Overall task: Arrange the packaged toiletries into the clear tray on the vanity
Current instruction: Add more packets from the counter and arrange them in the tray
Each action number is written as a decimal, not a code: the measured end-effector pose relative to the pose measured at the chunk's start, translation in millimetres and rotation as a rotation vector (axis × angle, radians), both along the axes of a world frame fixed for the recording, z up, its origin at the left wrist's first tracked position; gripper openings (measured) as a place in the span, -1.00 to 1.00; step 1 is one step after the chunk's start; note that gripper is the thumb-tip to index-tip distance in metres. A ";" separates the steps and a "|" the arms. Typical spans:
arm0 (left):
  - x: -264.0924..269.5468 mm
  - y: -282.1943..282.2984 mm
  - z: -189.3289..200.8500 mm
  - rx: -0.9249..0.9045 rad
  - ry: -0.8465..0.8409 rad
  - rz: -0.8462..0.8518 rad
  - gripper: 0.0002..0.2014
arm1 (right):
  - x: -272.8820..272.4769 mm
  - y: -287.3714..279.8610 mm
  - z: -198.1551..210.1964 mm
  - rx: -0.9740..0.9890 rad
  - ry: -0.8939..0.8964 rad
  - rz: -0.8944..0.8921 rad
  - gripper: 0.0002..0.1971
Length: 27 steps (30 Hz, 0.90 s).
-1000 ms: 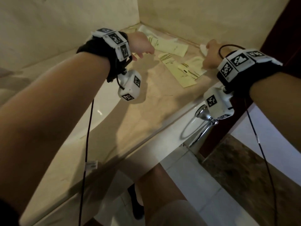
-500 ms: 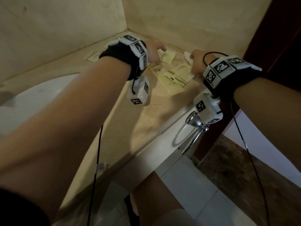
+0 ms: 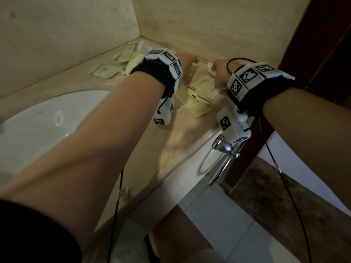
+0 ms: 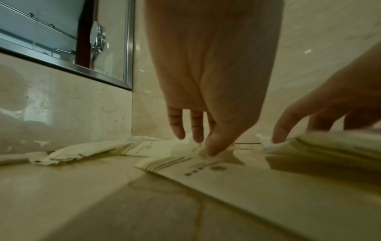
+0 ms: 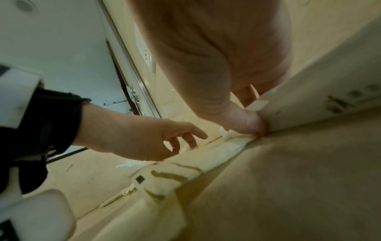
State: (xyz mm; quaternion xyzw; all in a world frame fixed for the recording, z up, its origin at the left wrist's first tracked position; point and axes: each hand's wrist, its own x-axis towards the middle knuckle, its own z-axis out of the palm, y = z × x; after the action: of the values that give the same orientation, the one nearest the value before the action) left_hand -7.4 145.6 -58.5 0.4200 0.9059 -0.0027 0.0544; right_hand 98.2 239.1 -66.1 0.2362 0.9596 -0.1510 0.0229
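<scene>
Both hands [image 3: 203, 68] advanced, two packets [image 3: 197, 97] beneath

A beige marble vanity top [image 3: 171, 149] runs into a corner of matching stone walls, with a white basin [image 3: 38, 126] sunk into it on the left. Pale yellow packets lie flat on it: a loose cluster [image 3: 129, 56] near the back corner, one packet [image 3: 104, 71] apart beside the basin, and an overlapping pair [image 3: 197, 97] nearer the front edge
</scene>
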 end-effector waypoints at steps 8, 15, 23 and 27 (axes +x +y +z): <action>-1.9 -8.0 15.9 -0.066 0.097 -0.098 -0.77 | -5.8 -0.9 0.8 -0.008 -0.014 0.026 -0.57; -13.3 -29.2 33.1 0.180 0.267 -0.096 -0.72 | -11.1 -14.0 2.8 -0.006 -0.010 0.072 -0.55; -24.7 -69.9 52.7 0.398 0.419 0.030 -0.68 | -21.8 -45.9 10.5 0.052 -0.037 0.166 -0.58; -31.6 -92.8 63.3 0.625 0.428 0.150 -0.71 | -28.8 -57.0 16.3 0.076 -0.110 0.188 -0.63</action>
State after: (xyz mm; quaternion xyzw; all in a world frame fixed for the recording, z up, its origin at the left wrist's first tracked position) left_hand -38.9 52.8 4.9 0.3390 0.8820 0.1901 -0.2666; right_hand 69.4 182.1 -49.7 0.1536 0.9799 -0.0983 0.0808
